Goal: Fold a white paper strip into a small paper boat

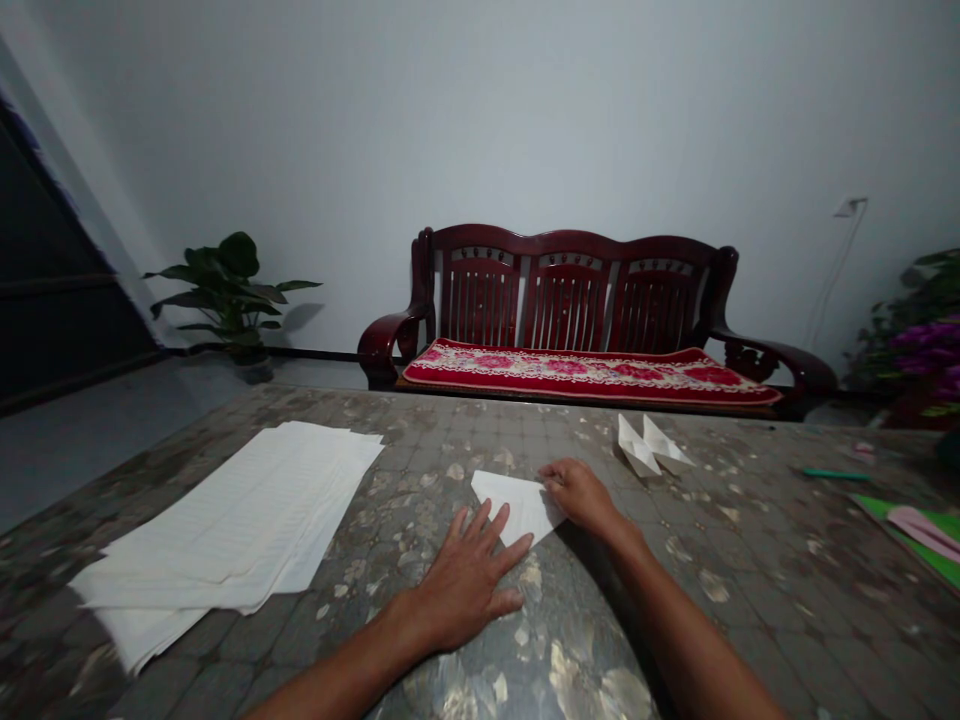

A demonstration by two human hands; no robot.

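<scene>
A folded white sheet of paper (517,497) lies on the table in front of me. My left hand (469,580) rests on its near left part with the fingers spread flat. At the paper's right corner, my right hand (581,492) has its fingers curled together in a pinch on the edge; the fingertips are partly hidden. Two folded paper boats (654,446) stand close together beyond my right hand.
A stack of printed paper sheets (247,515) spreads over the left of the patterned table (390,640). On the right lie a green pen (836,474) and a green sheet (885,517) with a pink item (922,528) on it. Behind the table stands a wooden bench (570,290).
</scene>
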